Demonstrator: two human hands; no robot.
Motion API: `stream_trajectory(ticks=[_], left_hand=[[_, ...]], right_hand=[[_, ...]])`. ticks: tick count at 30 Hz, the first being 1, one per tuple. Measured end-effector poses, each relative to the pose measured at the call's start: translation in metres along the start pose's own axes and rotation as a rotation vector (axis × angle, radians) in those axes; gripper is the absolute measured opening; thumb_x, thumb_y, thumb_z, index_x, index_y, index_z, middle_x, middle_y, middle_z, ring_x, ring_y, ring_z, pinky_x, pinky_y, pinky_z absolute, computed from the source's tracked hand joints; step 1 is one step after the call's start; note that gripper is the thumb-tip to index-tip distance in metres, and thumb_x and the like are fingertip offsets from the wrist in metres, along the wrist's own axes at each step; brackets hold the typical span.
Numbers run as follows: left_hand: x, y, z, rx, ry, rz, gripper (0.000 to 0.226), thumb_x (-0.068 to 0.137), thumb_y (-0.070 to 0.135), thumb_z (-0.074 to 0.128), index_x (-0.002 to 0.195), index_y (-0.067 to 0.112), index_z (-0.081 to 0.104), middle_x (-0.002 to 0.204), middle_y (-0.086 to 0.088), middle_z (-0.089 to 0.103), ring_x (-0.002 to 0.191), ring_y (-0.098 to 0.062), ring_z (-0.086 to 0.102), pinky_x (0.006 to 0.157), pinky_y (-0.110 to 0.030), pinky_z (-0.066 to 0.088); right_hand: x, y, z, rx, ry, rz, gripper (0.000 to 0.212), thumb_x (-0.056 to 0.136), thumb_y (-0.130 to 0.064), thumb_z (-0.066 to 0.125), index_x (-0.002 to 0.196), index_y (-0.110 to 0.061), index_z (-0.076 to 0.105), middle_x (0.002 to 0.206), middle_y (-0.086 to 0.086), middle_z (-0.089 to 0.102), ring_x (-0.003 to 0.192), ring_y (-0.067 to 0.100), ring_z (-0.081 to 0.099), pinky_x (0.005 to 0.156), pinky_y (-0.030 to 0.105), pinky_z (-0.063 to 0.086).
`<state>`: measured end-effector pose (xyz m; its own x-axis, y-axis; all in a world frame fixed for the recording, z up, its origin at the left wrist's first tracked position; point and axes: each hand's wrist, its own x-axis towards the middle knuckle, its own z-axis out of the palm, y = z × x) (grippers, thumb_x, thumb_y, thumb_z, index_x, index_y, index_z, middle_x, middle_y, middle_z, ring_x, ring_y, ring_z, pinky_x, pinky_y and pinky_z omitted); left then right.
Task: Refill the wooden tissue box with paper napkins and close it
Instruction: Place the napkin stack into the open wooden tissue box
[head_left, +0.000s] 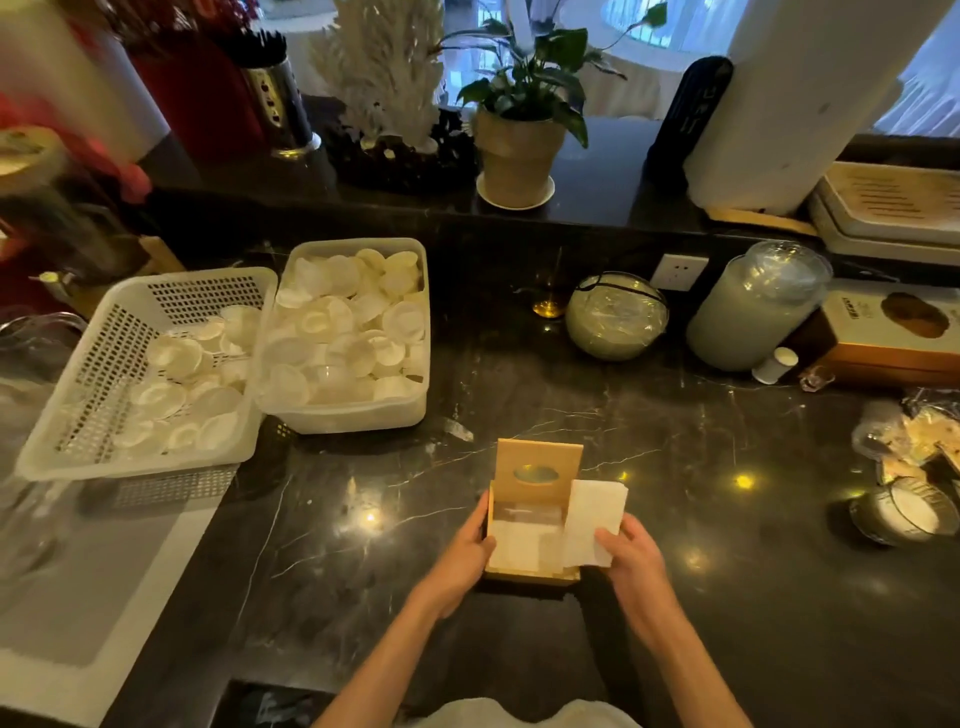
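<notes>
The box (530, 525) stands on the dark bench (727, 519) right in front of the person, its lid (537, 470) swung up and back so the oval slot faces the camera. Some white napkins (522, 545) already lie inside. The left hand (460, 558) grips the box's left wall, thumb over the rim, steadying it. The right hand (631, 558) pinches a folded stack (592, 522) of napkins, held over the box's right edge, half above the opening and half outside it. This looks like the loading step, well along but not finished. The next move calls for shifting the stack left until it squares with the opening, lowering it flat onto the napkins below, then letting go and folding the lid down. A corner may catch on the right wall if the stack goes in skewed.
</notes>
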<state>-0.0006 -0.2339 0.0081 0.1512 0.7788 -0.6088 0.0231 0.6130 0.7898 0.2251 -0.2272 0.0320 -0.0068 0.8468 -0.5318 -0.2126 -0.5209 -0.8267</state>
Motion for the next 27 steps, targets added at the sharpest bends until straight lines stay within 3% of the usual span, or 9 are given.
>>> stream_trajectory(ticks=[3, 5, 9, 14, 18, 22, 27], left_hand=[[-0.002, 0.006, -0.009, 0.054, -0.060, 0.000, 0.072, 0.102, 0.011, 0.041, 0.152, 0.047, 0.006, 0.155, 0.007, 0.029, 0.137, -0.015, 0.040, 0.112, -0.042, 0.041], [-0.001, 0.002, -0.014, 0.074, -0.089, -0.025, 0.074, 0.101, 0.011, 0.042, 0.153, 0.046, 0.003, 0.157, 0.004, 0.026, 0.136, -0.017, 0.039, 0.114, -0.045, 0.038], [0.002, -0.007, -0.023, 0.075, -0.168, -0.018, 0.085, 0.096, 0.012, 0.052, 0.151, 0.049, -0.001, 0.155, 0.003, 0.031, 0.133, -0.016, 0.046, 0.112, -0.046, 0.041], [0.003, -0.002, -0.025, 0.089, -0.220, -0.025, 0.089, 0.096, 0.008, 0.053, 0.153, 0.046, -0.004, 0.144, 0.012, 0.030, 0.134, -0.014, 0.039, 0.116, -0.047, 0.035], [0.007, -0.009, -0.030, 0.147, -0.213, 0.004, 0.089, 0.096, 0.017, 0.056, 0.149, 0.055, -0.004, 0.158, 0.008, 0.026, 0.137, -0.013, 0.038, 0.117, -0.047, 0.033], [0.007, -0.002, -0.024, 0.243, -0.219, 0.018, 0.085, 0.099, 0.013, 0.046, 0.149, 0.052, -0.010, 0.162, 0.008, 0.014, 0.146, -0.015, 0.021, 0.121, -0.044, 0.022], [0.006, -0.010, -0.027, 0.237, -0.196, 0.041, 0.083, 0.099, 0.004, 0.041, 0.153, 0.045, -0.006, 0.164, 0.010, 0.005, 0.141, -0.006, 0.012, 0.120, -0.040, 0.016]], right_hand=[[0.007, -0.035, 0.020, -0.617, -0.166, -0.151, 0.021, 0.095, -0.010, 0.059, 0.113, -0.021, 0.062, 0.112, -0.001, 0.069, 0.104, 0.015, 0.067, 0.079, 0.028, 0.058], [0.012, -0.046, 0.043, -1.040, -0.293, -0.158, 0.022, 0.096, -0.018, 0.058, 0.115, -0.029, 0.062, 0.114, -0.011, 0.064, 0.107, 0.009, 0.062, 0.085, 0.027, 0.054], [0.025, -0.050, 0.075, -1.602, -0.363, -0.206, 0.038, 0.097, -0.016, 0.056, 0.132, -0.027, 0.054, 0.129, 0.000, 0.063, 0.116, 0.018, 0.060, 0.097, 0.034, 0.051], [0.039, -0.055, 0.093, -1.755, -0.394, -0.239, 0.051, 0.096, -0.005, 0.054, 0.142, -0.024, 0.044, 0.130, 0.007, 0.063, 0.116, 0.024, 0.062, 0.096, 0.035, 0.051], [0.046, -0.040, 0.105, -1.874, -0.509, -0.226, 0.042, 0.095, -0.002, 0.052, 0.134, -0.017, 0.055, 0.129, 0.009, 0.063, 0.113, 0.027, 0.063, 0.094, 0.036, 0.053], [0.055, -0.027, 0.099, -1.835, -0.515, -0.147, 0.042, 0.093, 0.000, 0.055, 0.131, -0.016, 0.057, 0.128, 0.008, 0.064, 0.116, 0.026, 0.062, 0.097, 0.036, 0.052], [0.055, -0.012, 0.102, -1.796, -0.557, -0.011, 0.051, 0.093, 0.004, 0.051, 0.140, -0.017, 0.048, 0.139, 0.009, 0.056, 0.126, 0.027, 0.055, 0.102, 0.036, 0.046]])
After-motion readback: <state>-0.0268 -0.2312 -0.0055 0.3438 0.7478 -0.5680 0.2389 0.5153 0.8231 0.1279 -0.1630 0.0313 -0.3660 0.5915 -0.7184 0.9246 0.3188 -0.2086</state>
